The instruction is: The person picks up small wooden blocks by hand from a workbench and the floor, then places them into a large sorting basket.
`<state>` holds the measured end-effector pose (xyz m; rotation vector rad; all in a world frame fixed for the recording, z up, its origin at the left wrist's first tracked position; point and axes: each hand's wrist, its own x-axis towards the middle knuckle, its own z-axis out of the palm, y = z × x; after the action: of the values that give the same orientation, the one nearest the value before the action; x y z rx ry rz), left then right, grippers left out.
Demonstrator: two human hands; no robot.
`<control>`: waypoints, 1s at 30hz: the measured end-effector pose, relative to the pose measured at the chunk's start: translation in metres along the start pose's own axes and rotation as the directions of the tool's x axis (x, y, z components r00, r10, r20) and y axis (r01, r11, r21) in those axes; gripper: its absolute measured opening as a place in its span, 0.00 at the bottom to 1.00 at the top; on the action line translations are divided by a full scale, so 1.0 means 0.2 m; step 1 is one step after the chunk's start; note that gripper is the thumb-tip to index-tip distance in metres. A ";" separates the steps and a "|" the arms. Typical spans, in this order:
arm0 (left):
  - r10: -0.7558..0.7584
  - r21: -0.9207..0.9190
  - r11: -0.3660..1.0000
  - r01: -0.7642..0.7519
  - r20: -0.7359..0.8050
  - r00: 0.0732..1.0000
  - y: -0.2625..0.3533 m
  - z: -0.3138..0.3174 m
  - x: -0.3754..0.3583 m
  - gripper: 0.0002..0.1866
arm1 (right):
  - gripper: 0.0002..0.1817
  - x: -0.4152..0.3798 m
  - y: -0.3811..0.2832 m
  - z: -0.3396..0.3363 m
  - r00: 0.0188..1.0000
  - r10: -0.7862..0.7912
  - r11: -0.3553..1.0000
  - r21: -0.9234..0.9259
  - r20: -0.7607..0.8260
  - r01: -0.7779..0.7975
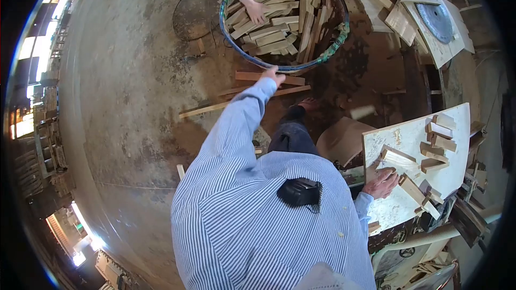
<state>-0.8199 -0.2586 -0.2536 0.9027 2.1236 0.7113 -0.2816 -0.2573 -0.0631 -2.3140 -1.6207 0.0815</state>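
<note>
My left hand (273, 77) reaches forward to the near rim of a large round basket (285, 68), its fingers closed over the blue-wrapped edge. Many short wooden sticks (277, 8) fill the basket. To the right, my right hand (381, 183) rests on a pale worktable (384, 212), fingers stretched out and apparently holding nothing. Just beyond its fingertips lies a wooden block (411, 189). Another block (399, 157) sits above that hand, and several more blocks (433, 158) are spread toward the table's far side.
Across the basket, another person's hands (257, 12) touch the sticks. Long wooden strips (207, 109) lie on the floor below the basket. At upper right, a circular saw blade (433, 19) lies on a board with wood pieces. A curved brown sheet (339, 142) stands beside the worktable.
</note>
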 end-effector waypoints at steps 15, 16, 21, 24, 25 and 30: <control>-0.579 0.630 0.748 0.208 0.466 0.669 -0.71 0.39 -1.02 0.35 | 0.38 0.00 -0.03 -0.01 1.000 -0.004 1.000 -0.018 0.005 0.004; -0.574 0.627 0.751 0.207 0.464 0.675 -0.72 0.40 -0.99 0.35 | 0.37 -0.01 -0.03 -0.01 1.000 -0.002 1.000 -0.019 0.011 0.002; -0.353 0.348 0.907 0.238 0.321 0.879 -0.45 0.31 -0.80 0.34 | 0.37 0.00 -0.02 -0.01 1.000 -0.010 1.000 0.001 -0.003 0.010; -0.289 0.283 0.938 0.200 0.320 0.902 -0.29 0.29 -0.70 0.33 | 0.38 -0.01 -0.02 -0.01 1.000 0.005 1.000 -0.013 0.007 -0.005; -0.262 0.252 0.950 0.185 0.322 0.910 -0.27 0.29 -0.68 0.33 | 0.38 -0.01 -0.03 -0.01 1.000 0.009 1.000 -0.007 0.012 -0.009; -0.241 0.260 0.953 0.154 0.344 0.908 -0.23 0.29 -0.65 0.33 | 0.38 -0.01 -0.02 -0.01 0.999 0.034 0.999 -0.002 0.000 -0.034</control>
<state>-0.7261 -0.3747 -0.2685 0.8458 1.9374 0.1719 -0.2856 -0.2575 -0.0599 -2.3431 -1.5829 0.0875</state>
